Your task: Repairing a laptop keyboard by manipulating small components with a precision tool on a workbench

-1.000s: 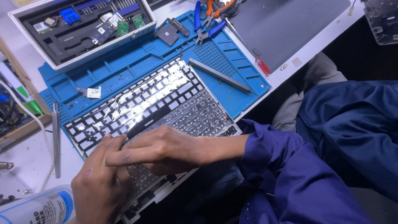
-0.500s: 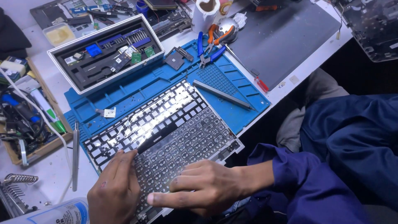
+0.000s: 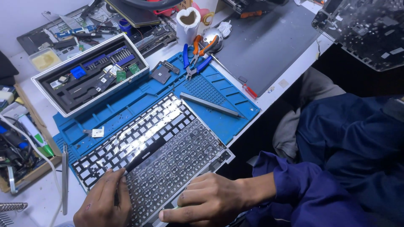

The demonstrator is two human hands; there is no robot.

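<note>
A bare laptop keyboard panel (image 3: 181, 162) lies slantwise on a blue work mat (image 3: 219, 94). A glossy perforated sheet (image 3: 134, 136) covers its far half and is folded back along a dark crease, so the grey key grid shows on the near half. My left hand (image 3: 103, 204) is at the panel's left near corner, with its fingertips pinched on the sheet's edge at the crease. My right hand (image 3: 210, 199) presses down on the panel's near edge, fingers together, holding it still. A blue sleeve covers that arm.
A thin grey metal bar (image 3: 210, 105) lies on the mat beyond the panel. Blue and orange pliers (image 3: 195, 56), an open tool case (image 3: 90, 77), a grey mat (image 3: 269, 42), a red-handled screwdriver (image 3: 248, 89), a flat metal tool (image 3: 65, 178) and a cluttered tray (image 3: 17, 147) surround it.
My right hand has slid from the panel's middle to its near edge. My left hand has drawn back to the left corner, and more of the grey key grid is uncovered.
</note>
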